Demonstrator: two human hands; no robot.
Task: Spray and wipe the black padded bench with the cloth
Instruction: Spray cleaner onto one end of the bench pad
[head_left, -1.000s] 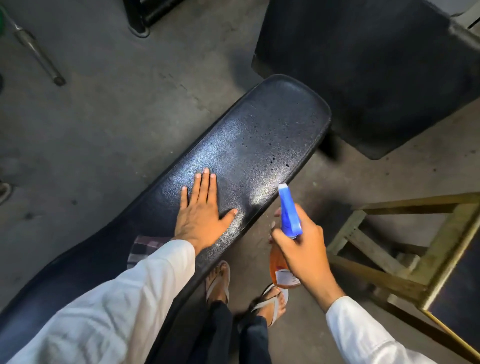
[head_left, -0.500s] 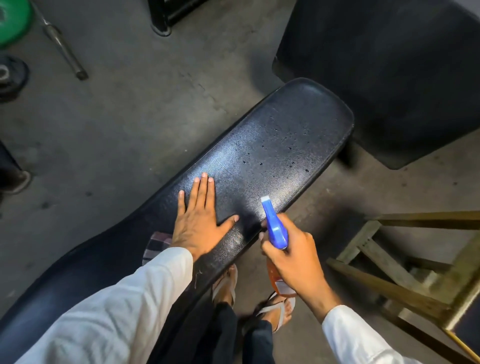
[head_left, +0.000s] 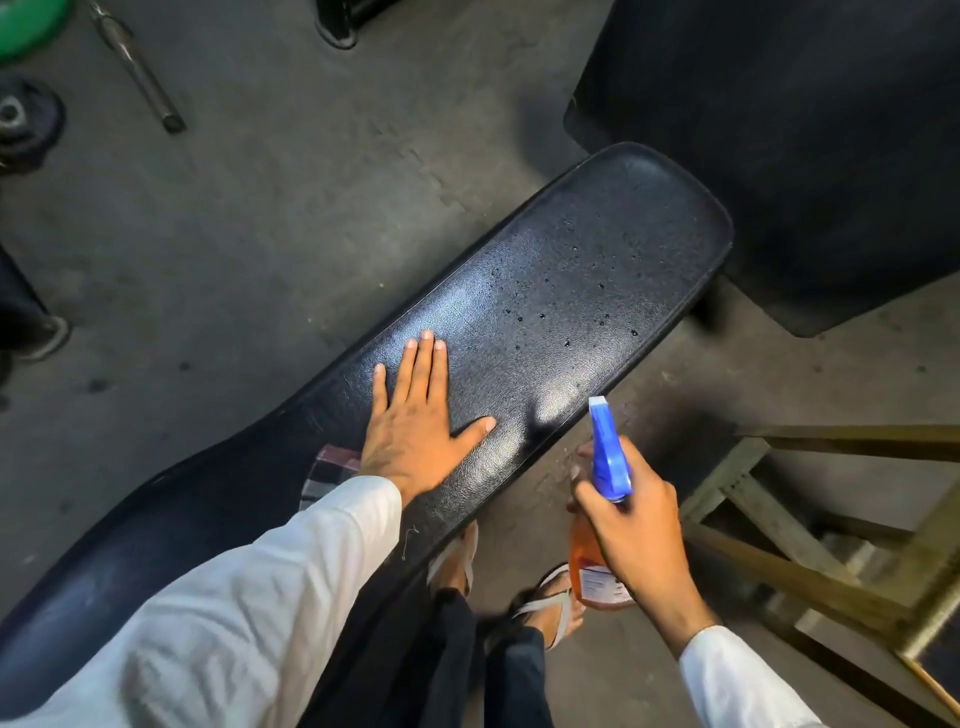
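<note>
While left hand (head_left: 415, 431) lies flat on bench (head_left: 597, 270), right hand (head_left: 631, 519) grips spray bottle (head_left: 608, 457); label seemingly unreadable

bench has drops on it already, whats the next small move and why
Probably take up the checked cloth lying under the left wrist and start wiping. Droplets already dot the far half of the bench, so the spray looks done there. The left hand rests flat on the pad and holds nothing, while the right hand grips the spray bottle off the bench's edge.
</note>
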